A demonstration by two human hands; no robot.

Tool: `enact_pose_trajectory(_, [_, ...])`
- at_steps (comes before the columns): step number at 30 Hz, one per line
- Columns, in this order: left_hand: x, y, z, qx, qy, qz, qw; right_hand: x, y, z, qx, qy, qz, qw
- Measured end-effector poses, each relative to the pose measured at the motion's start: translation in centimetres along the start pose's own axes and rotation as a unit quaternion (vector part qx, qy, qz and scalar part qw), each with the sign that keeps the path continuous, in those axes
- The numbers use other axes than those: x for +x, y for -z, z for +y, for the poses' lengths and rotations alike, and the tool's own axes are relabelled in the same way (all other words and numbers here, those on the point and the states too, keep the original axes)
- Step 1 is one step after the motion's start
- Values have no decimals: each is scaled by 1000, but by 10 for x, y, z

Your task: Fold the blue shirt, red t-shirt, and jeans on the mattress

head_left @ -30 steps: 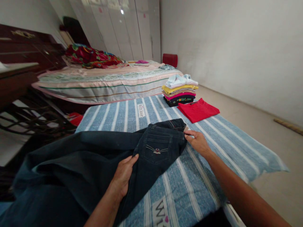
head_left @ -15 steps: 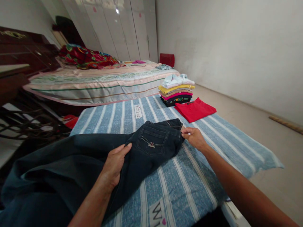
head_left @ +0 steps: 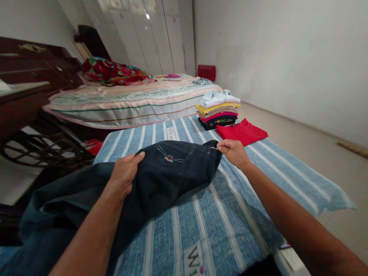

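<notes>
Left hand (head_left: pixel 125 172) and right hand (head_left: pixel 234 153) both grip the dark jeans (head_left: pixel 172 184) over the striped cloth (head_left: pixel 218 226). Far left, the legs (head_left: pixel 66 188) sink into dim folds, cut off at the view's edge. The left hand clasps them beside the pocket (head_left: pixel 171 156), most fingers hidden; the right pinches the waistband (head_left: pixel 211 153), its exact hold unclear, covering the red garment's (head_left: pixel 244 130) near corner.

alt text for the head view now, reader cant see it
A person's left hand grips dark jeans near the back pocket; the right hand pinches the waistband. Beyond, on a blue striped cloth, lie a red garment and a stack of folded clothes.
</notes>
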State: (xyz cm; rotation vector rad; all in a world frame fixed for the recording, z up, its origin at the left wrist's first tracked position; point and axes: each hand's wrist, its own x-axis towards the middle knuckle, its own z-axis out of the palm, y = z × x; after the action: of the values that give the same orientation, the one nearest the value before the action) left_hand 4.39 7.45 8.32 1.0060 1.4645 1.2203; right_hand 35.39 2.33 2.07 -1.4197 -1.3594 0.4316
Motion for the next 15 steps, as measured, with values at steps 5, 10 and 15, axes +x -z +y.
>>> enact_pose_trajectory(5, [14, 12, -21, -16, 43, 67, 997, -14, 3, 22, -27, -48, 18, 998])
enact_pose_trajectory(10, [25, 21, -33, -16, 66, 86, 994, -27, 3, 37, 12, -108, -5, 994])
enact_pose_trajectory(15, [24, 25, -33, -5, 69, 75, 995, -36, -8, 44, 44, -138, -34, 989])
